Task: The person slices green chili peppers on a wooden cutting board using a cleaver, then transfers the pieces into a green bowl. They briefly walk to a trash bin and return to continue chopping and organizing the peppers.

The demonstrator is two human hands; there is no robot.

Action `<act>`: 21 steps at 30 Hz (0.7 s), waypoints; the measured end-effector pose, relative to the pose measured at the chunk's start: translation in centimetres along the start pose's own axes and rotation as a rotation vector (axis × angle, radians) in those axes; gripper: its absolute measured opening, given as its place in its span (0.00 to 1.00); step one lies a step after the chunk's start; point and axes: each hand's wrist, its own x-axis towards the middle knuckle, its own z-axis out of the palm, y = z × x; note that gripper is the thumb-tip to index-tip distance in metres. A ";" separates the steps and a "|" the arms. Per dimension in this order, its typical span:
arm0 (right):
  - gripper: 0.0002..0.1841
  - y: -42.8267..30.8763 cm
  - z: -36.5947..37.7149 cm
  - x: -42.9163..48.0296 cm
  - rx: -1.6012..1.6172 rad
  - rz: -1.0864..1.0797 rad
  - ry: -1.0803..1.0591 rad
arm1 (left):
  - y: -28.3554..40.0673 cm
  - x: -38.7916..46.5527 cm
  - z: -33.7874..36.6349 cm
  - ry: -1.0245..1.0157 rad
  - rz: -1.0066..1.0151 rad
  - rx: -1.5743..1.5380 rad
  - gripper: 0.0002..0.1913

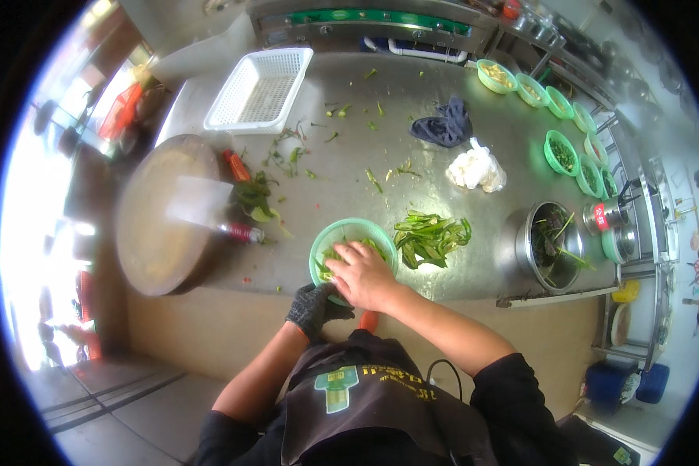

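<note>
A light green plastic colander basket (pixel 321 232) sits at the near edge of the steel table, with cut green peppers (pixel 374 244) inside. My left hand (pixel 311 307), in a dark knit glove, grips the basket's near rim. My bare right hand (pixel 366 274) reaches palm-down into the basket over the pepper pieces. Its fingertips touch them, but the palm hides whether any are grasped. Just right of the basket, a pile of split green peppers (pixel 431 237) lies on the tabletop.
A round chopping block (pixel 157 233) with a cleaver (pixel 198 201) stands left. Behind are a white plastic basket (pixel 222 112), a dark cloth (pixel 445 123) and a white plastic bag (pixel 477 168). A steel bowl (pixel 524 244) and several green bowls (pixel 559 152) line the right. Pepper scraps (pixel 374 180) litter the table.
</note>
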 end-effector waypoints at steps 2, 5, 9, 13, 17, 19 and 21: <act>0.20 0.4 -0.3 0.5 0.059 0.074 0.000 | 0.2 0.1 0.0 -0.018 0.013 -0.043 0.18; 0.22 0.4 -0.6 1.0 0.050 0.165 -0.018 | 0.5 0.4 -0.1 -0.063 0.112 0.277 0.18; 0.21 -0.7 -1.2 0.8 -0.009 0.170 -0.098 | 1.6 0.2 -0.3 -0.122 0.182 0.605 0.14; 0.17 1.8 -3.8 -1.3 0.405 0.161 0.300 | 2.0 -1.5 0.3 0.017 -0.128 -0.030 0.12; 0.13 9.6 -8.5 -7.0 0.460 0.473 0.693 | 0.9 -4.4 -0.3 0.159 -0.122 0.073 0.11; 0.13 12.9 -9.3 -9.8 0.484 0.711 0.717 | 0.0 -5.6 -1.9 0.150 -0.176 0.196 0.10; 0.13 15.2 -9.9 -12.1 0.277 0.599 0.646 | -1.3 -6.7 -3.2 0.098 -0.220 0.284 0.09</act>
